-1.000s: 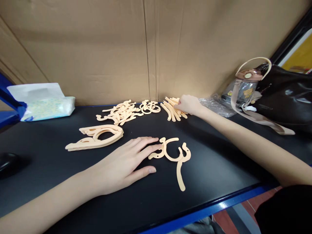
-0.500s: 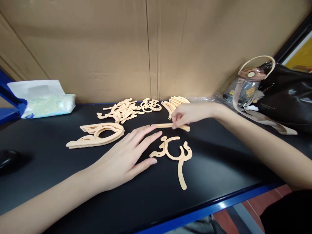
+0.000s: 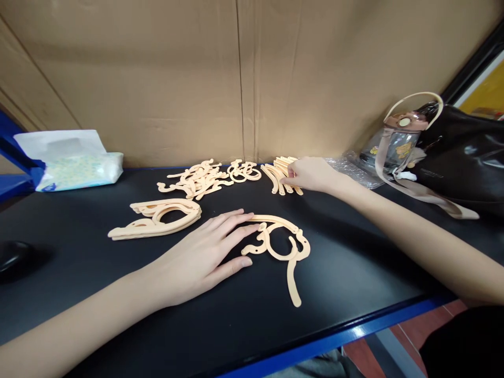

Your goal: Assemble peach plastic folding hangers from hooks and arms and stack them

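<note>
My left hand (image 3: 210,252) lies flat on the black table, its fingers stretched out. Its fingertips touch or overlap the left end of a curved beige hanger arm (image 3: 275,219). Just below that arm lies a round beige hanger hook piece (image 3: 280,257), with a small wavy piece (image 3: 255,249) at its left and another curved arm (image 3: 292,283) pointing down at its right. My right hand (image 3: 313,174) is at a row of curved hanger arms (image 3: 271,178), its fingers pinched on one of them. The palm hides part of that row.
Folded hangers (image 3: 157,223) lie stacked on the left. Loose wavy pieces (image 3: 197,178) and round hook pieces (image 3: 244,171) are heaped at the back. A tissue pack (image 3: 79,168), a black mouse (image 3: 13,257), a strapped bottle (image 3: 401,142) and a black bag (image 3: 464,157) flank them.
My right hand has let go of the curved arm and moved up and back to the row of arms. That arm now lies against the round hook piece. The left hand has hardly moved.
</note>
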A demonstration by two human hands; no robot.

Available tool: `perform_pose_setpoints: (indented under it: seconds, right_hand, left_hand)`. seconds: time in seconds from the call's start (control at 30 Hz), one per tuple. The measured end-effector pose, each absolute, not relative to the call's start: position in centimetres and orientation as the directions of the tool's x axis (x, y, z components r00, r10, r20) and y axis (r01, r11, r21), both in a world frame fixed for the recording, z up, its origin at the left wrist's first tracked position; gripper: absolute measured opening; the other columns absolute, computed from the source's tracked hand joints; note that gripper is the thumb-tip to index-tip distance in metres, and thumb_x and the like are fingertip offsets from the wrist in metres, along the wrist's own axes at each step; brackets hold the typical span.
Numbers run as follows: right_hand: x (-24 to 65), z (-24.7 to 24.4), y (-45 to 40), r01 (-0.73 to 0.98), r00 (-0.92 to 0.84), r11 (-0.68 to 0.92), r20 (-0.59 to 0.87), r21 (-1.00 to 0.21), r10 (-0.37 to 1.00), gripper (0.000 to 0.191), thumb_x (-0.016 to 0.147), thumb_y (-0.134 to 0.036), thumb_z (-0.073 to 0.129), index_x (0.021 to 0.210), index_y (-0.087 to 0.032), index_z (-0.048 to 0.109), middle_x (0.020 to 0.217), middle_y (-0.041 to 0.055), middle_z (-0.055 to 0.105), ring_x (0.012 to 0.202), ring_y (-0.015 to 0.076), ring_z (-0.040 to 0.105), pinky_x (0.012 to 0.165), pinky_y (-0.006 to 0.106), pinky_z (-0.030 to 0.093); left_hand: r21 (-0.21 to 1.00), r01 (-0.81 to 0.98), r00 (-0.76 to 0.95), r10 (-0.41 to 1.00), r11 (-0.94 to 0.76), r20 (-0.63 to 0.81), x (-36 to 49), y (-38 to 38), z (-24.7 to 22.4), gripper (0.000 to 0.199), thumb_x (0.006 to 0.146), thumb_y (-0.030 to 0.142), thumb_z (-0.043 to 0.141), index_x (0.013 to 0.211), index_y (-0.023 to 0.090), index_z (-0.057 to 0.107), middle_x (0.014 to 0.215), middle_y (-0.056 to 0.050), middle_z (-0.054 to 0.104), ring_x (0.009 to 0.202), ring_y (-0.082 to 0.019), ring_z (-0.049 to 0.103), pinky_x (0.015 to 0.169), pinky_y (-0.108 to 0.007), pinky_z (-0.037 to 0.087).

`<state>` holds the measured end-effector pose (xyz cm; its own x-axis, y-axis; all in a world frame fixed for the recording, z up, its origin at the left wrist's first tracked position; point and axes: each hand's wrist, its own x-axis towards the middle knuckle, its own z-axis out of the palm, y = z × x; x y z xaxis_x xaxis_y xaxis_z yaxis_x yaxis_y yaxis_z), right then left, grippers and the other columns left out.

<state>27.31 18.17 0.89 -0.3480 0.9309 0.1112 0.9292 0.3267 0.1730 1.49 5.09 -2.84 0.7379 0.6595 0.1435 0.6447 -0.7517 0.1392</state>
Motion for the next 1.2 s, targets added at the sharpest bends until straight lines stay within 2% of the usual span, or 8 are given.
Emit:
perform_pose_setpoints:
  seconds: [0.1,0.23,0.43,0.67,0.9,1.0,1.07,1.2]
  right_hand:
    - [27.3,0.3,18.5,0.932,-0.342,0.323,0.103,0.166,0.934,0.033,0.084,-0.041,0.047,0.068,-0.017,0.065,0.072,0.0072,0.068,0.068,0.0200,0.060,0.053,0.027,0.031]
    - [26.8,-0.1,18.4,0.942,-0.310,0.287,0.128,0.172,0.942,0.025,0.079,-0.033,0.050,0.071,-0.016,0.067,0.071,0.0090,0.068,0.072,0.0224,0.063,0.056,0.027,0.035]
    - [26.4,-0.4,18.4,0.943,-0.304,0.273,0.168,0.189,0.938,0.024,0.078,-0.028,0.049,0.075,-0.014,0.068,0.075,0.0133,0.069,0.079,0.0264,0.064,0.060,0.029,0.039]
    - [27.1,0.1,18.2,0.939,-0.338,0.328,0.099,0.099,0.936,0.022,0.073,-0.025,0.050,0.056,-0.017,0.060,0.056,0.0058,0.061,0.056,0.0164,0.055,0.051,0.026,0.031]
    - [27.8,2.7,17.4,0.927,-0.369,0.372,0.073,-0.040,0.927,0.019,0.073,-0.024,0.052,0.056,-0.017,0.055,0.050,0.0000,0.048,0.049,0.0109,0.038,0.048,0.027,0.024]
    - [28.1,3.7,15.7,0.848,-0.492,0.498,0.080,-0.180,0.867,0.016,0.072,-0.021,0.054,0.057,-0.017,0.055,0.052,-0.0017,0.048,0.050,0.0098,0.039,0.049,0.025,0.027]
    - [28.2,3.6,13.9,0.745,-0.633,0.629,0.058,-0.222,0.772,0.011,0.072,-0.020,0.055,0.062,-0.017,0.058,0.057,-0.0029,0.054,0.052,0.0092,0.044,0.052,0.024,0.029]
    - [28.0,2.1,10.5,0.633,-0.772,0.771,0.022,-0.069,0.636,0.007,0.072,-0.018,0.056,0.066,-0.018,0.060,0.058,-0.0035,0.056,0.054,0.0093,0.046,0.056,0.024,0.030]
  left_hand:
    - [0.146,0.644,0.739,0.660,-0.751,0.136,1.5,5.1,-2.7,0.048,0.098,0.044,0.039,0.144,0.030,0.034,0.150,-0.004,0.036,0.139,-0.025,0.030,0.111,-0.042,0.032]
    - [0.143,0.639,0.742,0.654,-0.756,0.148,1.5,5.2,-2.7,0.048,0.098,0.044,0.039,0.143,0.029,0.036,0.150,-0.004,0.037,0.139,-0.025,0.031,0.111,-0.041,0.033]
    - [0.149,0.630,0.743,0.648,-0.762,0.169,1.5,5.2,-2.8,0.048,0.097,0.044,0.040,0.142,0.028,0.037,0.149,-0.005,0.038,0.138,-0.026,0.032,0.110,-0.041,0.034]
    - [0.149,0.641,0.735,0.658,-0.753,0.162,1.6,5.1,-2.7,0.047,0.097,0.043,0.041,0.142,0.028,0.038,0.149,-0.004,0.038,0.138,-0.025,0.032,0.110,-0.042,0.035]
    - [0.146,0.641,0.729,0.657,-0.753,0.191,1.6,5.0,-2.8,0.048,0.097,0.043,0.042,0.142,0.028,0.037,0.150,-0.005,0.037,0.136,-0.026,0.035,0.111,-0.042,0.035]
    - [0.146,0.683,0.673,0.694,-0.716,0.255,1.8,4.6,-2.7,0.053,0.097,0.044,0.041,0.145,0.026,0.030,0.153,-0.006,0.029,0.136,-0.026,0.034,0.111,-0.043,0.034]
    - [0.125,0.703,0.643,0.702,-0.700,0.306,1.9,4.6,-2.6,0.057,0.097,0.044,0.041,0.147,0.025,0.025,0.155,-0.007,0.023,0.138,-0.027,0.031,0.113,-0.044,0.032]
    - [0.058,0.698,0.659,0.671,-0.714,0.339,1.7,4.8,-2.6,0.059,0.096,0.043,0.042,0.149,0.023,0.023,0.156,-0.008,0.020,0.141,-0.029,0.024,0.114,-0.047,0.028]
